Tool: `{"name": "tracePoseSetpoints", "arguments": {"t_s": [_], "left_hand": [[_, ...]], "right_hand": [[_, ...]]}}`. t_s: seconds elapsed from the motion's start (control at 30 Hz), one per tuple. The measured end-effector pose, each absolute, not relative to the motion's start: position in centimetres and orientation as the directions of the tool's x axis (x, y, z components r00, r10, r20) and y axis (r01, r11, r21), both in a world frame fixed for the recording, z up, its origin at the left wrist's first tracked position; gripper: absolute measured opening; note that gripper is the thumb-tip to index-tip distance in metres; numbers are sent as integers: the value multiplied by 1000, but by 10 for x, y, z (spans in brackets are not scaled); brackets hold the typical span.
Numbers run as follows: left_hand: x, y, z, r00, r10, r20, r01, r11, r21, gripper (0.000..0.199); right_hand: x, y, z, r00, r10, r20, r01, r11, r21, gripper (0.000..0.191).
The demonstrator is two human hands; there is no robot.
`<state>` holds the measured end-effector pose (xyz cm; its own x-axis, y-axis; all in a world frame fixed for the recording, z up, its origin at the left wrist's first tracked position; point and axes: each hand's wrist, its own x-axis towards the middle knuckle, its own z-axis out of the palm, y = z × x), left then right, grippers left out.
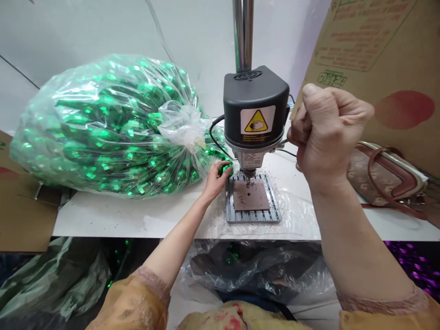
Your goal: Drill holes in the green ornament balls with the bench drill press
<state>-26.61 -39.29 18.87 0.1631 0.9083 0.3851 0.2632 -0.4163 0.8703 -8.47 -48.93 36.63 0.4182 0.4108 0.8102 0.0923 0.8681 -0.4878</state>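
Your left hand (216, 178) pinched a shiny green ornament (227, 170) between thumb and fingers, just beside the chuck (250, 173) of the drill press (256, 94) on the counter (103, 220). Your right hand (328, 130) was curled tight around the press's lever (282, 143). A bulging bag (113, 133) lay to the left.

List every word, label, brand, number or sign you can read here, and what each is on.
"Attention": on the black drill head, below its warning sticker; smaller lines under it are unreadable.
Sign without words: yellow triangle showing a hand, on that sticker.
Grey label below: too small to read.
Right cardboard box: red print and green lettering, too blurred to read.
No brand or number is legible.
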Motion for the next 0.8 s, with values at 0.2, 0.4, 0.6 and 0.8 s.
{"name": "tracePoseSetpoints", "arguments": {"t_s": [0.2, 0.4, 0.6, 0.8], "left_hand": [[-261, -435, 191, 259, 952, 164, -167, -124, 978, 65], [-260, -447, 186, 277, 954, 113, -313, -21, 949, 48], [-255, -451, 180, 257, 965, 46, -437, 73, 896, 55], [-248, -455, 175, 193, 964, 185, -240, -136, 961, 48]], "right_hand": [[-85, -488, 365, 418, 397, 817, 115, 869, -481, 44], [-85, -486, 366, 431, 377, 820, 92, 885, -456, 44], [-85, -486, 365, 426, 378, 822, 97, 884, -457, 44], [-84, -485, 364, 417, 368, 831, 94, 892, -442, 46]]}}
